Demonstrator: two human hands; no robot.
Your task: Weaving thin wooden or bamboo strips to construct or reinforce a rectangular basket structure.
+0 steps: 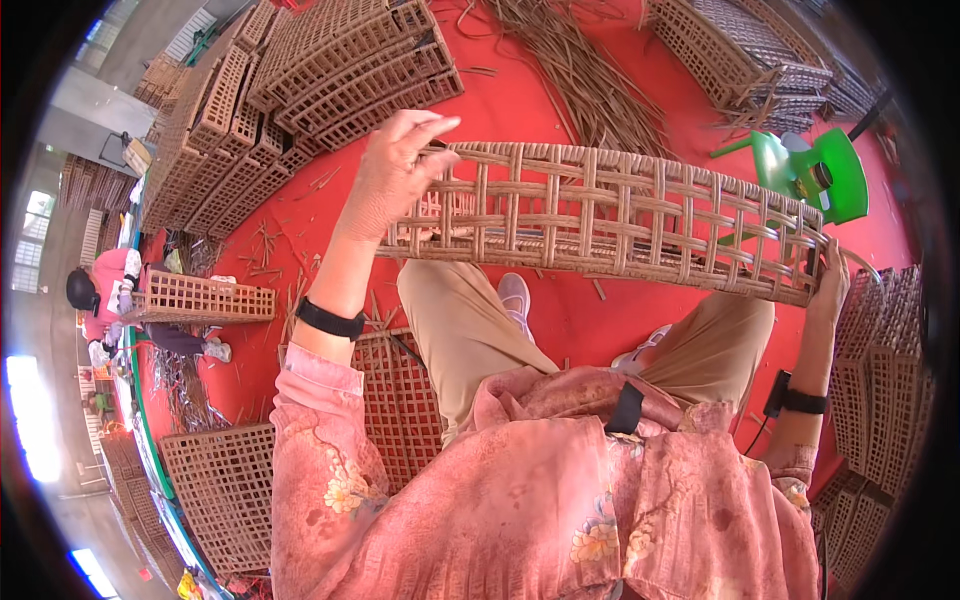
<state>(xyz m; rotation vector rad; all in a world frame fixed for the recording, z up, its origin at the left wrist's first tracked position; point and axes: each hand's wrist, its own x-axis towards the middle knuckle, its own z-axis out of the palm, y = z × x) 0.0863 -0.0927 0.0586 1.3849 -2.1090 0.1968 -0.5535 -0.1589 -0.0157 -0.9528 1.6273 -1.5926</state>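
Observation:
A long, brown woven basket [600, 205] with an open lattice side spans the space above my knees. At its left end, my left hand [395, 170] is raised beside the top corner, with fingers stretched apart. The thumb is close to the rim, and I cannot tell if it touches. My right hand [830, 285] is closed round the basket's right end, its fingers partly hidden by the weave. A loose strand [862, 260] curves out near that hand.
Stacked woven baskets [350, 70] stand at the far left, more baskets [740, 50] at the far right. Long loose strands [580, 70] lie on the red floor [500, 110]. A green plastic stool [845, 175] is beyond the basket's right end. Another person [110, 275] holds a basket at left.

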